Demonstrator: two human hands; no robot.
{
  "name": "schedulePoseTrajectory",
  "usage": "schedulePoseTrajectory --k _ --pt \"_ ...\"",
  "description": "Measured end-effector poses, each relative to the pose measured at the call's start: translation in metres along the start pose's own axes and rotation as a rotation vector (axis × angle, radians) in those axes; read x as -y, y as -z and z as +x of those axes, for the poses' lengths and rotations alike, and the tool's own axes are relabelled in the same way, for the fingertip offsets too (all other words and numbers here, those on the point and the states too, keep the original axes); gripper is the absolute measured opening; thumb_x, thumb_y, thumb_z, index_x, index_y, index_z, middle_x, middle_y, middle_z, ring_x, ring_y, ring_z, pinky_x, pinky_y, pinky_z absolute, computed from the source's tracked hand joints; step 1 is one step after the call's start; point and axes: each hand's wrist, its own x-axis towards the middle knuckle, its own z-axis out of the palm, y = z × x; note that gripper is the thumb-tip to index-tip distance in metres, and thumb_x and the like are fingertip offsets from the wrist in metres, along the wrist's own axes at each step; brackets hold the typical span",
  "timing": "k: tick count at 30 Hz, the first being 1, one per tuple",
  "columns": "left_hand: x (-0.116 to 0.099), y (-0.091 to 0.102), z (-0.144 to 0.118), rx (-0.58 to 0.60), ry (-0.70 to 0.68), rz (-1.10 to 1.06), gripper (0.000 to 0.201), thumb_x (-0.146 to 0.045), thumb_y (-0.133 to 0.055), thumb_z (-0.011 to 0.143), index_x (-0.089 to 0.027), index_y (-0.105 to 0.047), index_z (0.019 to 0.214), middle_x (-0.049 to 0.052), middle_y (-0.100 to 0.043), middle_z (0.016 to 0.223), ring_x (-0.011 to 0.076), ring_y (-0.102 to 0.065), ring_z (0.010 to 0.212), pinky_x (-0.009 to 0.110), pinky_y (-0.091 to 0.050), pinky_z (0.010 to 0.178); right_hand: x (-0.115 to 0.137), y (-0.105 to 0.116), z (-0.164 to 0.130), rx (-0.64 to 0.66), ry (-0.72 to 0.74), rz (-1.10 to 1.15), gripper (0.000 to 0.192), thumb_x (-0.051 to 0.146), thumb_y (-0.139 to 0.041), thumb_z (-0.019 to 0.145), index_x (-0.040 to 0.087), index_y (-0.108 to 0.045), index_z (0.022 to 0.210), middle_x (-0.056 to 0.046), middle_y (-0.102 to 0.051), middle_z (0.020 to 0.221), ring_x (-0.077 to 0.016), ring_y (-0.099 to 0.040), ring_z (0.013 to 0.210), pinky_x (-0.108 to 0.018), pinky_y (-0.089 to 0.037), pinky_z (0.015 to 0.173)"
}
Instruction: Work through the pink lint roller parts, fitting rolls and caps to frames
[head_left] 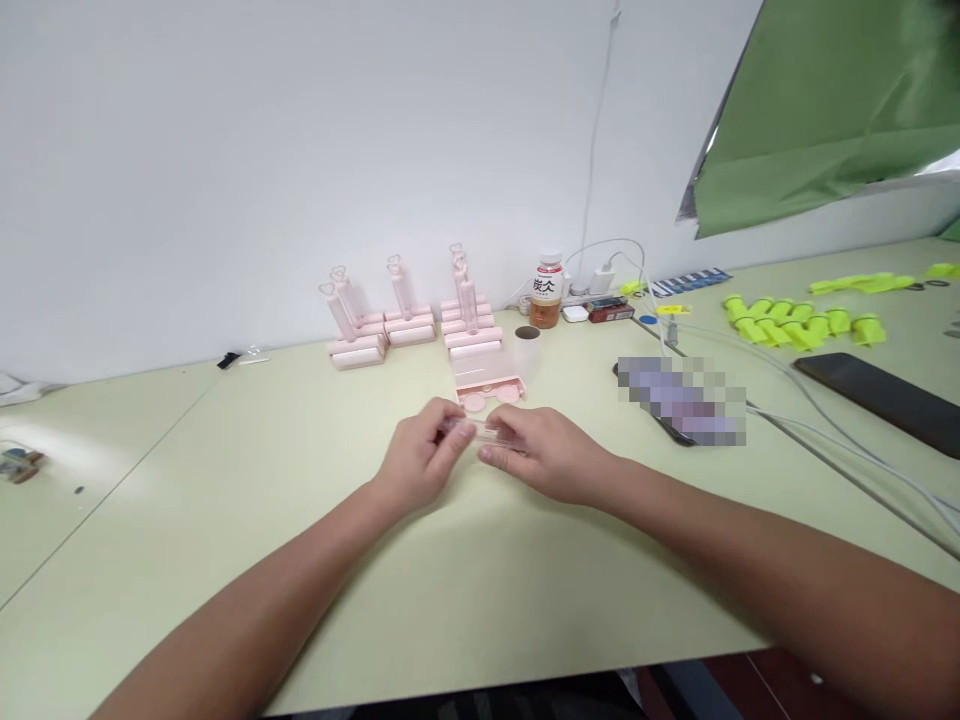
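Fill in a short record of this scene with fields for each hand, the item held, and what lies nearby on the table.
left hand: left hand pinches one end of a small clear piece
right hand: right hand grips the other end
just behind: open pink case
further back: rows of pink boxes with upright tubes
right side: drink bottle, yellow-green parts, dark phone, white cables
surface: pale green table

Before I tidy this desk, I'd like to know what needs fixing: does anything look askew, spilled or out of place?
Nothing is spilled or broken. The bottle stands upright, but its dark cap lies loose on the table beside it. Both the left hand and right hand pinch a small clear piece near an open pink case.
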Motion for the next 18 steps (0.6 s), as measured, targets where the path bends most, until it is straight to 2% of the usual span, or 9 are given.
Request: schedulePoseTrajectory --k 2,3,7,12,16,18 --pt "0.004 0.006 -0.004 -0.091 0.092 -0.14 0.029 -0.047 -0.048 0.093 -0.02 -0.053 0.083 -0.004 -0.051 0.061 0.0107 -0.045 0.054 0.023 -0.036 0.054 -0.002 0.003 -0.001 0.028 0.015 0.091 0.03 0.047 -0.053 0.093 0.018 -0.06 0.089 0.0 -0.06 0.069 -0.0144 -0.053 0.062 -0.025 -0.035 0.058" --pt "0.005 0.009 -0.005 -0.102 0.138 -0.217 0.032 -0.048 -0.047 0.094 -0.02 -0.052 0.079 -0.005 -0.049 0.058 0.01 -0.042 0.051 0.023 -0.034 0.052 -0.004 0.005 -0.002 0.051 0.044 0.117 0.03 0.047 -0.052 0.094 0.018 -0.06 0.087 0.001 -0.058 0.068 -0.0136 -0.051 0.06 -0.024 -0.034 0.058" --pt "0.002 0.013 -0.006 -0.057 0.248 -0.466 0.04 -0.054 -0.046 0.093 -0.02 -0.05 0.071 -0.006 -0.045 0.05 0.008 -0.035 0.043 0.022 -0.029 0.044 -0.008 0.01 -0.004 0.118 0.169 0.15 0.038 0.052 -0.045 0.096 0.018 -0.058 0.085 0.001 -0.055 0.067 -0.013 -0.046 0.058 -0.025 -0.033 0.058" --pt "-0.004 0.008 -0.005 -0.005 0.297 -0.744 0.043 -0.057 -0.054 0.088 -0.019 -0.049 0.067 -0.008 -0.037 0.044 0.0057 -0.029 0.037 0.02 -0.023 0.039 -0.01 0.017 -0.007 0.139 0.222 0.232 0.051 0.061 -0.034 0.097 0.018 -0.056 0.08 0.002 -0.051 0.061 -0.0128 -0.045 0.057 -0.025 -0.034 0.056" --pt "0.0 0.016 0.002 -0.068 0.403 -0.971 0.039 -0.054 -0.057 0.085 -0.02 -0.047 0.067 -0.011 -0.028 0.042 0.0045 -0.02 0.033 0.019 -0.019 0.036 -0.004 0.02 -0.015 0.218 0.161 0.487 0.057 0.065 -0.035 0.095 0.015 -0.061 0.095 0.002 -0.052 0.057 -0.0136 -0.053 0.053 -0.027 -0.041 0.057" --pt "0.006 0.026 0.005 -0.12 0.403 -0.987 0.039 -0.053 -0.058 0.083 -0.02 -0.047 0.066 -0.011 -0.027 0.041 0.0045 -0.019 0.033 0.019 -0.018 0.037 0.002 0.021 -0.019 0.228 0.136 0.592 0.052 0.061 -0.04 0.096 0.014 -0.062 0.105 0.002 -0.053 0.059 -0.014 -0.056 0.054 -0.027 -0.044 0.057"
